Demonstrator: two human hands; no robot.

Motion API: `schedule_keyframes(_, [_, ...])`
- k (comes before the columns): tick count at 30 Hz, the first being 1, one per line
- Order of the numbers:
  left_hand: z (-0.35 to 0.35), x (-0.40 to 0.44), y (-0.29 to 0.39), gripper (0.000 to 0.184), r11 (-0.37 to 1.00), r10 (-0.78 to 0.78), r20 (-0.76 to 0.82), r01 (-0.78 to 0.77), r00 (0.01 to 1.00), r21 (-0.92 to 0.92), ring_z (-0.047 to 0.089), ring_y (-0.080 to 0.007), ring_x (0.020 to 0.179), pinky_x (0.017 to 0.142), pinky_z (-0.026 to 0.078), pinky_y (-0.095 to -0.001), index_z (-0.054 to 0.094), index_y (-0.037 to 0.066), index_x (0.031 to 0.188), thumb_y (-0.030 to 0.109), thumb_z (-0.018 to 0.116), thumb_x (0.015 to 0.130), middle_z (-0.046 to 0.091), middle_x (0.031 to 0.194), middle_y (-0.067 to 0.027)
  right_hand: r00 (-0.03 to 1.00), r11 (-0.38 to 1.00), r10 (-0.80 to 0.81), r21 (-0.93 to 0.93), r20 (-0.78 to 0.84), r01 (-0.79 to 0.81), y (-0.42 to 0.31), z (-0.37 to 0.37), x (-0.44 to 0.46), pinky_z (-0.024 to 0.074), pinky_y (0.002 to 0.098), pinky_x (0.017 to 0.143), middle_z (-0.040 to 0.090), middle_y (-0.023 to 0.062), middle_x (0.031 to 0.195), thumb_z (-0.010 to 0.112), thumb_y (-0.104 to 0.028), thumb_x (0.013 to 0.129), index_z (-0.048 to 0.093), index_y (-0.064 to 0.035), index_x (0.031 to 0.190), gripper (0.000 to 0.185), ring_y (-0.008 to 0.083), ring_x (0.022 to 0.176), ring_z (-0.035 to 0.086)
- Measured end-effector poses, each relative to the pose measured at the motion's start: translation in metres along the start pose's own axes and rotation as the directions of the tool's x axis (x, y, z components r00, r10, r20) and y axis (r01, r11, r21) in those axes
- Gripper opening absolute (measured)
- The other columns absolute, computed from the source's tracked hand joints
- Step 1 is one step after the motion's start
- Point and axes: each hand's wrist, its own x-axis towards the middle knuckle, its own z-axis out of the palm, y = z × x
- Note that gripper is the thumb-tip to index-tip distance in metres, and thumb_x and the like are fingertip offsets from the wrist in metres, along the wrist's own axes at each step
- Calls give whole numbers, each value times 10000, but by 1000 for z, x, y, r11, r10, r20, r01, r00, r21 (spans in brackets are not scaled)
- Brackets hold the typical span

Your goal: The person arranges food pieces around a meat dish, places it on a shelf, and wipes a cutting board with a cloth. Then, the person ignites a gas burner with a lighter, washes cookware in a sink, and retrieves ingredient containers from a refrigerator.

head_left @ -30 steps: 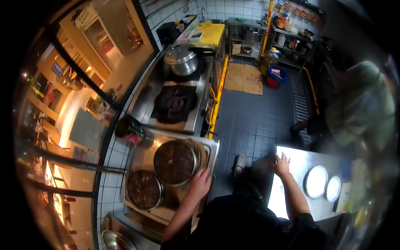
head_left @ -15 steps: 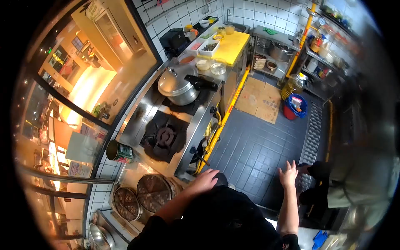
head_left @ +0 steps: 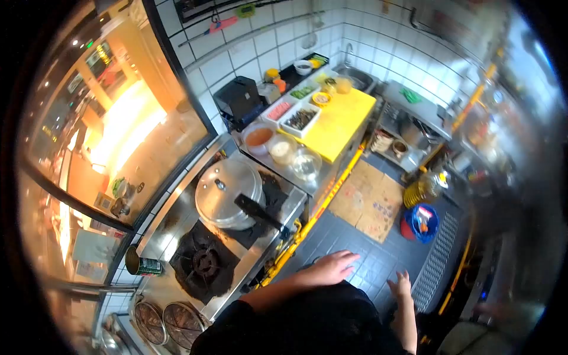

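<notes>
My left hand [head_left: 332, 268] hangs in the air in front of my body, fingers stretched out and holding nothing. Lower right, my right hand [head_left: 400, 286] is also free, its fingers apart above the tiled floor. The stove stands left of my left hand. On its far burner sits a silver pressure cooker [head_left: 225, 192], lid on, its black handle [head_left: 259, 212] pointing toward the floor side. The near burner [head_left: 205, 261] is bare and blackened. Beyond the cooker are bowls of orange liquid [head_left: 259, 137], white contents [head_left: 281, 148] and clear liquid [head_left: 306, 164].
A yellow cutting board [head_left: 340, 127] lies on the counter beside a white tray of dark pieces [head_left: 300, 119]. Cardboard [head_left: 365, 201], an oil jug [head_left: 423, 189] and a blue-lined bin [head_left: 421, 223] are on the floor. A can [head_left: 144, 264] and round steamers [head_left: 179, 324] stand left.
My view has shifted forward toward the counter, so the stove and cutting board appear nearer. My left hand has swung rightward, closer to the right one. A person at the right has mostly left view.
</notes>
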Motion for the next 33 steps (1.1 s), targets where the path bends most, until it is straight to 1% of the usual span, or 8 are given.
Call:
schedule_keyframes(5, [-48,111,-6,399,997,-70,-64,68,995,-38,611,-376,1039,881,514,-431,569,-32,1269,139,624,914,613,1133,-205,988,999,9,-47,155,-2,72,16,91,365,436,1147,507,265,1418,770,-433,800,572,-9,1338,713,402,1382,406])
schedule_keyframes(12, [-72,214,-72,375,976,-201,-319,216,926,11,626,-391,1014,883,517,-437,580,0,1255,125,640,907,634,1132,-204,937,968,-140,-154,321,197,94,-10,276,367,426,1138,529,249,1397,754,-477,800,581,-12,1320,719,393,1351,435])
schedule_keyframes(17, [-93,264,-95,461,780,-587,-418,623,693,-62,636,-296,1127,990,508,-396,501,7,1403,176,604,987,612,1275,-211,793,710,-507,-359,337,606,147,9,524,489,503,979,630,220,1273,744,-473,781,652,-55,1204,602,395,1233,556])
schedule_keyframes(21, [-116,296,-109,466,697,-643,-573,698,508,-164,662,-248,1074,943,537,-349,502,24,1408,155,622,977,635,1254,-190,888,892,-418,-98,193,441,25,-162,561,560,472,787,715,218,906,677,-391,799,736,-37,871,366,373,867,705])
schedule_keyframes(23, [-139,317,-105,310,743,-531,-733,649,424,-162,678,-205,872,770,548,-324,608,13,1234,54,638,928,668,1023,-132,861,827,-500,-246,90,506,24,-187,601,545,456,670,707,188,794,733,-361,776,704,-32,769,330,348,764,700])
schedule_keyframes(27, [-228,334,-113,274,877,-445,-846,337,294,-343,665,-162,857,780,547,-299,627,17,1196,-2,611,924,673,1028,-78,783,660,-586,-439,207,610,45,-178,687,564,467,668,708,182,869,540,-358,957,667,-117,1153,336,333,798,711])
schedule_keyframes(29, [-292,350,-97,255,891,-455,-885,67,103,-450,670,-188,876,792,560,-331,623,19,1199,30,586,947,670,1052,-92,802,690,-579,-436,148,578,67,-152,721,570,480,739,700,232,970,508,-376,974,620,-114,1264,406,373,887,705])
schedule_keyframes(33, [-462,338,-114,258,933,-337,-927,-189,-167,-305,653,-230,880,816,571,-365,571,-8,1209,100,567,975,634,1044,-126,838,852,-511,-16,189,523,71,-135,700,478,497,972,653,283,1161,487,-452,966,609,-41,1254,516,452,1107,610])
